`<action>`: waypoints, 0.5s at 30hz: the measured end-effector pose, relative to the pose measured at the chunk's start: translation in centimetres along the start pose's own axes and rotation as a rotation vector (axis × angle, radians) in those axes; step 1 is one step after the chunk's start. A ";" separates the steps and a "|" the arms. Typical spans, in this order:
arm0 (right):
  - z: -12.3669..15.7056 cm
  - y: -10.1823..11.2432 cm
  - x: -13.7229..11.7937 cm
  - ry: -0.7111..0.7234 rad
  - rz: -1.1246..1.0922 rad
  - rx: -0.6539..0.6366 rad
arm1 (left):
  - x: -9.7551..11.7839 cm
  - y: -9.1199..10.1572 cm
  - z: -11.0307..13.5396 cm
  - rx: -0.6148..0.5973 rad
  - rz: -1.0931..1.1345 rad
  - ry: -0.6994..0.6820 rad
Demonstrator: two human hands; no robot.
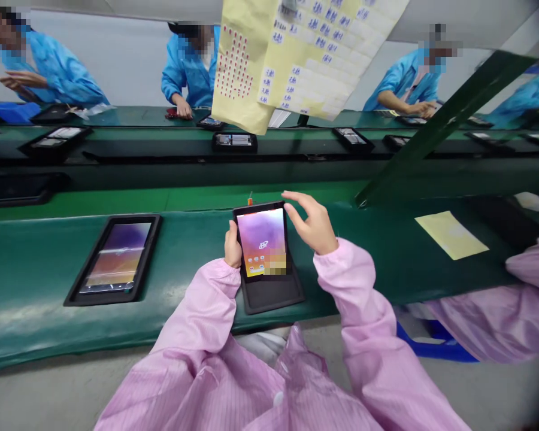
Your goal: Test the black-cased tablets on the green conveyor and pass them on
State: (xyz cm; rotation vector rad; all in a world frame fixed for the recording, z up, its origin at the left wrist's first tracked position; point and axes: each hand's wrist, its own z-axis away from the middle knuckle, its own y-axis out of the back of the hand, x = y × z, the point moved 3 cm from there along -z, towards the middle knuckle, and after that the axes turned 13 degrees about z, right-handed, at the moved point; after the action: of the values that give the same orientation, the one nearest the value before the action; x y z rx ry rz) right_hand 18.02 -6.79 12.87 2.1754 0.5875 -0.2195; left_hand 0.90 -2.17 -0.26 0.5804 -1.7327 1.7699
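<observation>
A tablet (261,236) with a lit purple-to-orange home screen is tilted up over a black tray (273,294) in front of me. My left hand (232,246) grips its left edge, the thumb along the side and the other fingers hidden behind. Close to the upper right corner is my right hand (313,224), thumb and fingers apart; whether a fingertip touches the edge I cannot tell. Just behind the tablet's top edge a small orange piece (250,201) sticks up.
To the left, a second tablet (117,257) lies in its own black tray (74,296) on the green bench mat (184,239). At right are a yellow paper (453,234) and a neighbour's pink sleeve (480,323). Beyond a green slanted post (444,129), co-workers in blue sit behind a line of trays.
</observation>
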 end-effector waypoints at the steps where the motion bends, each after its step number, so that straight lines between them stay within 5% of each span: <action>1: -1.2 -0.2 -0.1 0.044 -0.015 -0.076 | 0.2 0.0 0.1 -0.006 -0.081 -0.059; 6: -3.7 -1.3 -1.6 0.150 -0.140 -0.398 | 0.7 -0.2 0.9 -0.076 -0.252 -0.205; 15: -2.9 -0.4 -3.0 0.251 -0.139 -0.385 | 1.4 -0.5 2.4 -0.072 -0.301 -0.268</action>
State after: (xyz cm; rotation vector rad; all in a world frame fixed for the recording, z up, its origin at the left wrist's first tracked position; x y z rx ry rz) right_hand 15.03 -5.32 15.46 1.8009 0.8485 0.0914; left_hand -0.06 -4.44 1.19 1.0274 -1.7649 1.4654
